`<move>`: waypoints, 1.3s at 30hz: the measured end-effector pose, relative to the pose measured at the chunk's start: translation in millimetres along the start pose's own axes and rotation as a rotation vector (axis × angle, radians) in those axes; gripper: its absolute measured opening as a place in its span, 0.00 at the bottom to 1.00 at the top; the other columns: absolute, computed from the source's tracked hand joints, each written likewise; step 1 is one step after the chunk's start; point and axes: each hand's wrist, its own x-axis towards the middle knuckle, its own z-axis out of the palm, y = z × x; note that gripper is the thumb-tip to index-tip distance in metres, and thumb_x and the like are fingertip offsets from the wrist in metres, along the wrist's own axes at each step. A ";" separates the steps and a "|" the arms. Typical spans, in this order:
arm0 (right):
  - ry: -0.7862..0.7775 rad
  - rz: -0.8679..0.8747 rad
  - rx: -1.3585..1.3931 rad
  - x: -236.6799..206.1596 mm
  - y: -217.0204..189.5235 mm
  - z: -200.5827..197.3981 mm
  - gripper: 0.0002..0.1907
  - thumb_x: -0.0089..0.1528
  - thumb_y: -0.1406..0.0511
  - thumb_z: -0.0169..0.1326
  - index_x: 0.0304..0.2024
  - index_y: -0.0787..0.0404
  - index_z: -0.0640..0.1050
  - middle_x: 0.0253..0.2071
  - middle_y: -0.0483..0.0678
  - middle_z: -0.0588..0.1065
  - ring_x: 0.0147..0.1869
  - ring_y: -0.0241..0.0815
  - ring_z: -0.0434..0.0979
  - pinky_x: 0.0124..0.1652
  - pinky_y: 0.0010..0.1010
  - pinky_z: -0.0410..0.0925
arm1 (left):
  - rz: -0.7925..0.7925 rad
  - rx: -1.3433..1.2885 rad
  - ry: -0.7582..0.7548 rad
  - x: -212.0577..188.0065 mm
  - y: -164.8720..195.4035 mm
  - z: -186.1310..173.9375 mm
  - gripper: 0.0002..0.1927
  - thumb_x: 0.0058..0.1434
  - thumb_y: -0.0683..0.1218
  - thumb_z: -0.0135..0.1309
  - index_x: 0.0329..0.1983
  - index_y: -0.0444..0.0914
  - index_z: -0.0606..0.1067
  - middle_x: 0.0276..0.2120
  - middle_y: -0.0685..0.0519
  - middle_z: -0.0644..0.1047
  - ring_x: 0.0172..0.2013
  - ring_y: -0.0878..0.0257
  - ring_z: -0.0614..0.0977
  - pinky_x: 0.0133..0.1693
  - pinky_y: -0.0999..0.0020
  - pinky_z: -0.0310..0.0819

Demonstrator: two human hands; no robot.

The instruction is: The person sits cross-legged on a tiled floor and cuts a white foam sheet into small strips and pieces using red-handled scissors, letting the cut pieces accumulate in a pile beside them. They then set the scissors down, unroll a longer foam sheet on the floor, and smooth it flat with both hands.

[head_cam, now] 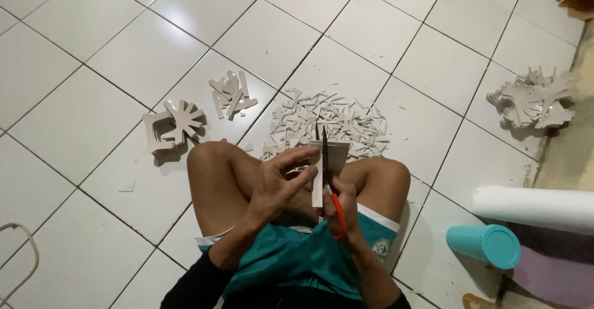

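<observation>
One pair of orange-handled scissors [331, 191], gripped closed in the right hand [343, 207], cuts one white sheet [331, 160] pinched by the left hand [281, 182] above the crossed legs. Floor [93, 55]: one scrap pile [328, 120], three cut-out stacks (counted) [173, 123] [230, 95] [532, 98].

A home floor used as a craft workspace is suggested. A white glazed tile floor [93, 55] with dark grout is seen, strewn with a heap of small pale card offcuts [328, 120] and 3 stacks of cut-out beige card shapes [532, 98]. A teal cylindrical plastic tumbler [484, 244] is laid nearby.
</observation>
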 end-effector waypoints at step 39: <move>-0.066 -0.044 -0.200 -0.6 -43.5 -7.7 0.18 0.65 0.57 0.52 0.41 0.66 0.82 0.19 0.43 0.73 0.20 0.31 0.72 0.24 0.24 0.64 | -0.196 -0.302 -0.347 40.3 -13.2 -62.6 0.21 0.67 0.38 0.51 0.63 0.31 0.75 0.46 0.48 0.80 0.43 0.64 0.78 0.45 0.72 0.74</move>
